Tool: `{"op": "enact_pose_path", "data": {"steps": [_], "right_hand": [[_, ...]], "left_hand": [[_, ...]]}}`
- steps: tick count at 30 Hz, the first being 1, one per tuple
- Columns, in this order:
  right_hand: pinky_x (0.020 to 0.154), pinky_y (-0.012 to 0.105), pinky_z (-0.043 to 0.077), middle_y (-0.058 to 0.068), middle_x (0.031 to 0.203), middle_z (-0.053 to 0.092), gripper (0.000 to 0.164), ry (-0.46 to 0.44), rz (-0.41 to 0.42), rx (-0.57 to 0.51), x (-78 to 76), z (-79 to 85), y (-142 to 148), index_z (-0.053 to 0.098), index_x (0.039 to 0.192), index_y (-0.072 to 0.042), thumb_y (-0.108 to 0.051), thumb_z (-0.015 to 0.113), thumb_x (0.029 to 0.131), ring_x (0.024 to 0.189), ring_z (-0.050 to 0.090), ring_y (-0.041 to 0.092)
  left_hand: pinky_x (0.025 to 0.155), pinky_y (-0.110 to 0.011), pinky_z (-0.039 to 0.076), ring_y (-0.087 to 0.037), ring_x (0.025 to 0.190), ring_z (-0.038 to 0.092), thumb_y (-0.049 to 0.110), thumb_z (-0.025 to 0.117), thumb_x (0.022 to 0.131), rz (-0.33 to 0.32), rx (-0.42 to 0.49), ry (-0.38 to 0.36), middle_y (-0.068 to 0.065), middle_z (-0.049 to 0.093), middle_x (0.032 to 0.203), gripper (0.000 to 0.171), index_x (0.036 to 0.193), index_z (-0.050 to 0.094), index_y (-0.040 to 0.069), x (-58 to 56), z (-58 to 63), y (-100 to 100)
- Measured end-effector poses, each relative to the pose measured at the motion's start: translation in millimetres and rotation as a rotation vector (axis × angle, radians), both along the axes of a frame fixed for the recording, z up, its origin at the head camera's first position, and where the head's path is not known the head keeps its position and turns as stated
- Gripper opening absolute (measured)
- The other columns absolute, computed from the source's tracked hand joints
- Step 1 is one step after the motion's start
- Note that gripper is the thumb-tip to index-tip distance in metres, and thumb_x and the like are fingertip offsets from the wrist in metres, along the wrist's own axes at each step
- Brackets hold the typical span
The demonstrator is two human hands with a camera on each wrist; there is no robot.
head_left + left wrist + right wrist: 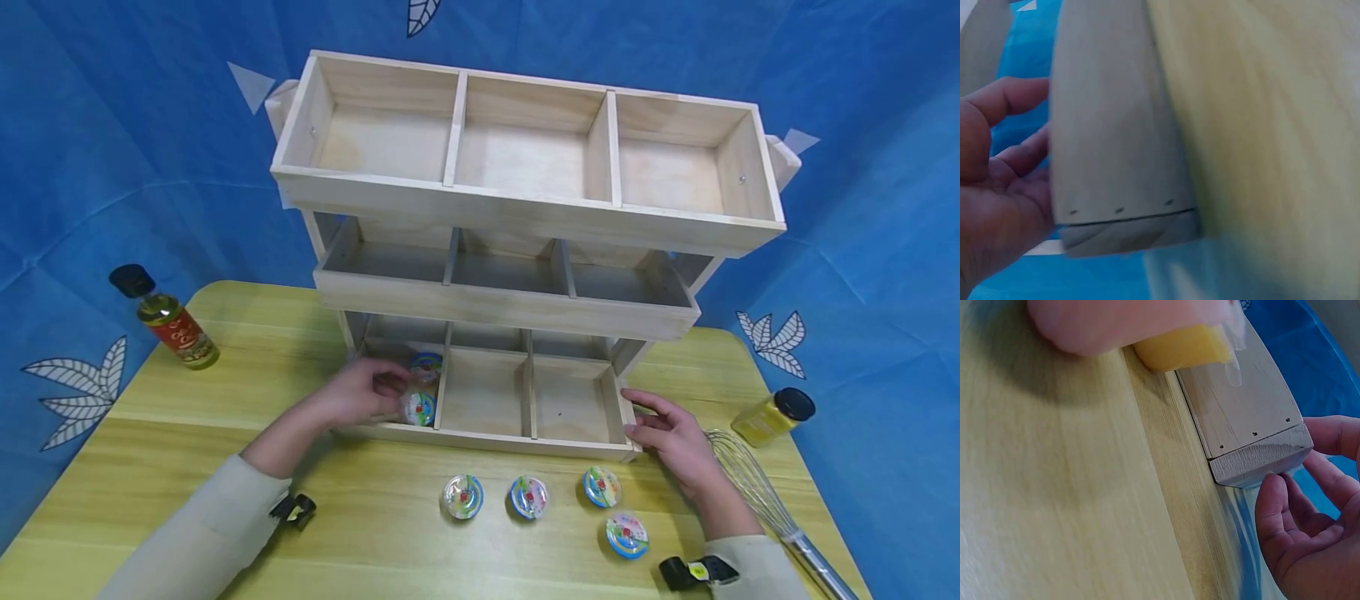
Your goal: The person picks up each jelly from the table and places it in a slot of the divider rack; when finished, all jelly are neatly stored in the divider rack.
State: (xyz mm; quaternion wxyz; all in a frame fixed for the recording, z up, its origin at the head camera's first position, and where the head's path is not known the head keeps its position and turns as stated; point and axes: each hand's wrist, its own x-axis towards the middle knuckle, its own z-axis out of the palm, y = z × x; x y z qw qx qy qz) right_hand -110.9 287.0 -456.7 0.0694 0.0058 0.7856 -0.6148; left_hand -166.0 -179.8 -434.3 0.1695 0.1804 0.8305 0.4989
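The right hand (677, 439) loosely touches the boxy wooden shelf (495, 310); can't tell if the left hand (362, 392) grips a round cup (422, 408).

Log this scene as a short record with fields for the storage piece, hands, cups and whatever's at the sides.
Storage: wooden rack, three tiers, each three compartments wide
Left hand: in the bottom left compartment, beside two lidded cups; grip unclear
Right hand: at the bottom tier's right end
Loose cups: four, on the table before the rack
Far left: black-capped bottle
Far right: black-lidded jar, whisk
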Motion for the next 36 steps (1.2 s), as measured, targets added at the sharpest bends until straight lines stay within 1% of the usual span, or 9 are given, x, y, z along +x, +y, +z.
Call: {"op": "enact_pose_path", "data": {"steps": [3,7,9,12,17,21,25,29,36], "right_hand": [[0.077,0.025,0.054,0.03,0.135,0.049,0.055,0.0,0.0,-0.002,-0.1,-0.1,0,0.047,0.142,0.008,0.0,0.069,0.092,0.1,0.062,0.01],[0.077,0.025,0.054,0.03,0.135,0.049,0.056,-0.002,0.002,-0.004,-0.1,0.1,0,0.047,0.142,0.007,-0.001,0.068,0.092,0.1,0.062,0.01],[0.077,0.025,0.054,0.029,0.136,0.048,0.056,-0.005,-0.001,0.0,-0.1,0.3,0,0.047,0.143,0.007,-0.001,0.068,0.092,0.1,0.062,0.01],[0.078,0.025,0.054,0.028,0.137,0.048,0.056,-0.012,-0.004,0.005,-0.4,0.7,0,0.047,0.143,0.006,-0.002,0.068,0.092,0.101,0.061,0.01],[0.078,0.025,0.054,0.029,0.137,0.048,0.055,-0.008,-0.005,0.006,-0.4,0.6,0,0.047,0.143,0.006,-0.001,0.068,0.092,0.101,0.061,0.01],[0.078,0.025,0.054,0.03,0.136,0.049,0.055,-0.002,-0.003,0.0,-0.1,0.2,-1,0.047,0.142,0.007,0.0,0.068,0.092,0.101,0.062,0.01],[0.079,0.025,0.054,0.029,0.137,0.048,0.055,-0.004,-0.002,0.005,0.0,0.1,0,0.047,0.142,0.007,-0.001,0.068,0.092,0.101,0.061,0.01],[0.08,0.025,0.054,0.029,0.138,0.048,0.055,-0.006,-0.004,0.005,-0.1,0.3,0,0.047,0.143,0.007,-0.001,0.068,0.092,0.102,0.061,0.01],[0.079,0.025,0.054,0.029,0.137,0.048,0.055,-0.004,-0.007,-0.003,-0.7,0.0,-1,0.047,0.142,0.007,0.0,0.068,0.092,0.102,0.061,0.012]], "left_hand": [[0.085,-0.044,0.055,-0.037,0.1,0.064,-0.001,0.072,0.083,0.027,-0.112,0.129,-0.025,0.064,0.114,0.043,0.123,0.06,-0.013,8.0,9.5,-3],[0.083,-0.048,0.055,-0.037,0.1,0.064,0.005,0.075,0.085,0.088,-0.227,0.341,-0.021,0.066,0.114,0.041,0.122,0.063,-0.007,28.6,22.4,1],[0.081,-0.046,0.055,-0.033,0.098,0.064,0.006,0.077,0.084,0.126,-0.212,0.414,-0.015,0.067,0.111,0.038,0.119,0.066,-0.002,41.2,25.3,7],[0.079,-0.039,0.056,-0.027,0.093,0.065,0.006,0.082,0.08,0.137,-0.102,0.434,-0.007,0.068,0.106,0.039,0.116,0.068,0.002,61.8,23.7,17],[0.082,-0.037,0.056,-0.028,0.095,0.065,0.006,0.084,0.077,0.019,0.086,0.268,-0.007,0.066,0.108,0.047,0.121,0.066,0.003,91.6,12.1,32],[0.085,-0.039,0.056,-0.033,0.1,0.063,0.007,0.085,0.076,-0.066,0.137,0.137,-0.013,0.064,0.117,0.054,0.125,0.063,0.0,102.1,1.4,43],[0.086,-0.038,0.056,-0.034,0.102,0.062,0.007,0.086,0.076,-0.107,0.147,0.079,-0.016,0.062,0.121,0.057,0.126,0.061,-0.004,103.4,-6.6,54],[0.086,-0.036,0.055,-0.031,0.104,0.061,0.006,0.087,0.074,-0.117,0.123,0.03,-0.015,0.061,0.121,0.06,0.127,0.06,-0.005,102.2,-11.8,62],[0.08,-0.03,0.056,-0.024,0.098,0.06,-0.004,0.085,0.07,-0.12,0.139,-0.126,-0.011,0.061,0.12,0.061,0.126,0.061,-0.004,95.9,-19.0,71]]}}
